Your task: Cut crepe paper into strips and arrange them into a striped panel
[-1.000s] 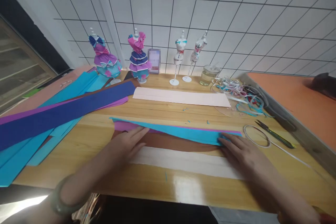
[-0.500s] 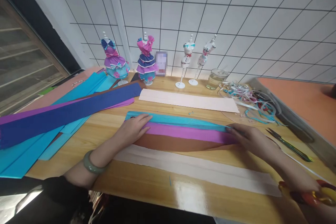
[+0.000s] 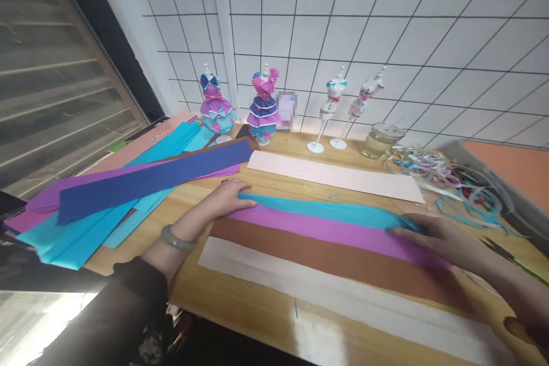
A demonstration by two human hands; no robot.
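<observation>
My left hand (image 3: 229, 199) has the left end of a turquoise paper strip (image 3: 317, 207) between thumb and fingers. At the strip's other end, my right hand (image 3: 433, 237) pinches it, slightly blurred. The strip stretches between both hands over a purple strip (image 3: 326, 227). Below these lie a brown strip (image 3: 317, 251) and, nearest the table's front edge, a whitish strip (image 3: 334, 291). They overlap in stepped bands.
Dark blue (image 3: 163, 183), purple and turquoise strips are piled at left. A pale strip (image 3: 334, 176) lies behind my hands. Two dressed mini mannequins (image 3: 262, 108), two white ones (image 3: 332, 103), a glass jar (image 3: 381, 140), ribbon scraps (image 3: 446, 174) and scissors (image 3: 501, 249) surround the work.
The view has turned left, so things sit further right. My hands are wider apart along the turquoise strip, and more of the brown strip shows beneath the purple one.
</observation>
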